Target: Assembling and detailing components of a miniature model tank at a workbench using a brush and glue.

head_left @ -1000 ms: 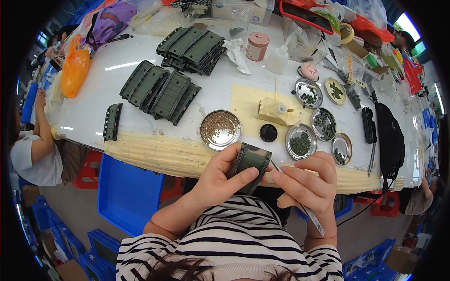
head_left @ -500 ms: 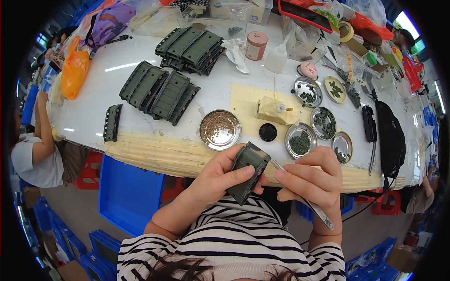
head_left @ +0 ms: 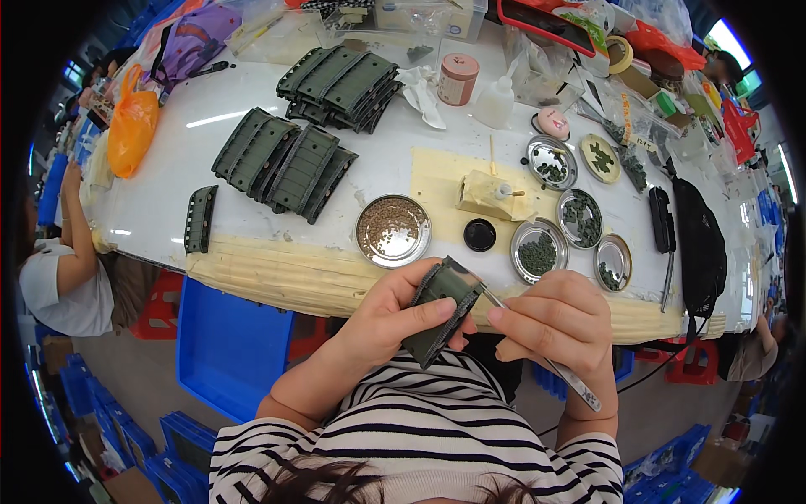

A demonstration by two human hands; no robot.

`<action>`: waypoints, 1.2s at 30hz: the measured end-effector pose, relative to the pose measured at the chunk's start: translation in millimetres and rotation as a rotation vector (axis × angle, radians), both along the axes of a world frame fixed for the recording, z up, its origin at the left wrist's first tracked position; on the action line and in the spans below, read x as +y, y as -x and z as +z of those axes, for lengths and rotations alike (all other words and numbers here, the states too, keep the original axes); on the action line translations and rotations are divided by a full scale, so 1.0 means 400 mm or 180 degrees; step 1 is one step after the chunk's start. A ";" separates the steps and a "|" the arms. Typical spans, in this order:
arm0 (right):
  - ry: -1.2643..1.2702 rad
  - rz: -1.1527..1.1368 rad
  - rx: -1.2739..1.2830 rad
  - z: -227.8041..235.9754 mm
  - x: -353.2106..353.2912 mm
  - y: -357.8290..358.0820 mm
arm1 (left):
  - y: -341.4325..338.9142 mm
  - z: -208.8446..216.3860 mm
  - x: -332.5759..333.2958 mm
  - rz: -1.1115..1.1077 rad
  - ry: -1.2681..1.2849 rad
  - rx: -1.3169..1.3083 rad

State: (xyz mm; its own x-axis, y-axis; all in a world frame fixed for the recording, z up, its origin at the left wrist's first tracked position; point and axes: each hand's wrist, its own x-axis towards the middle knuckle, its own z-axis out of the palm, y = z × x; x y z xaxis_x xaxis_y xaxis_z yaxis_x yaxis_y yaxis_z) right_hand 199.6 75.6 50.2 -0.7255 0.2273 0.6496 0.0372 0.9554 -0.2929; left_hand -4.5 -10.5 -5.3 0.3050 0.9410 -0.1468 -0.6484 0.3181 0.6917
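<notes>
My left hand (head_left: 388, 312) grips a dark green curved plastic piece (head_left: 438, 317) with ribbed edges, held tilted just off the table's near edge. My right hand (head_left: 561, 323) is closed round silver tweezers (head_left: 573, 386), whose tip meets the piece's upper right edge. Whether the tip pinches anything is too small to tell. Beyond my hands sit a round metal dish (head_left: 395, 260) of small brown bits and another dish (head_left: 537, 275) of small green parts. A black round lid (head_left: 479, 235) lies between them, near a taped block (head_left: 487, 196) with a nozzle.
Stacks of similar green pieces (head_left: 281, 164) (head_left: 340, 80) lie at the left, with a single piece (head_left: 200, 220) apart. More dishes (head_left: 579, 218), a glue bottle (head_left: 495, 105) and a pink jar (head_left: 458, 80) stand right and back. A blue tray (head_left: 227, 344) is below the table edge; a co-worker's arm (head_left: 75, 227) shows far left.
The tweezers and my right hand have shifted very slightly, the tip staying at the piece's edge. My left hand still holds the green piece in nearly the same place.
</notes>
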 end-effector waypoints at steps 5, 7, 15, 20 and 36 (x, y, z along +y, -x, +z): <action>0.0030 0.0079 0.0006 -0.003 0.004 0.000 | 0.005 0.007 0.001 0.0011 0.0008 -0.0026; 0.0007 0.0054 -0.0005 -0.001 0.003 0.000 | 0.000 0.015 0.003 0.0067 0.0023 -0.0009; 0.0580 -0.0479 0.0692 -0.028 0.010 -0.063 | -0.001 0.013 -0.004 0.0229 -0.0076 0.0671; 0.1739 -0.2154 0.0465 -0.044 0.056 -0.222 | -0.013 0.012 -0.003 0.0340 -0.0003 0.0622; 0.1864 -0.2390 -0.0313 -0.064 0.069 -0.292 | -0.038 0.026 0.003 0.0413 -0.0205 0.0499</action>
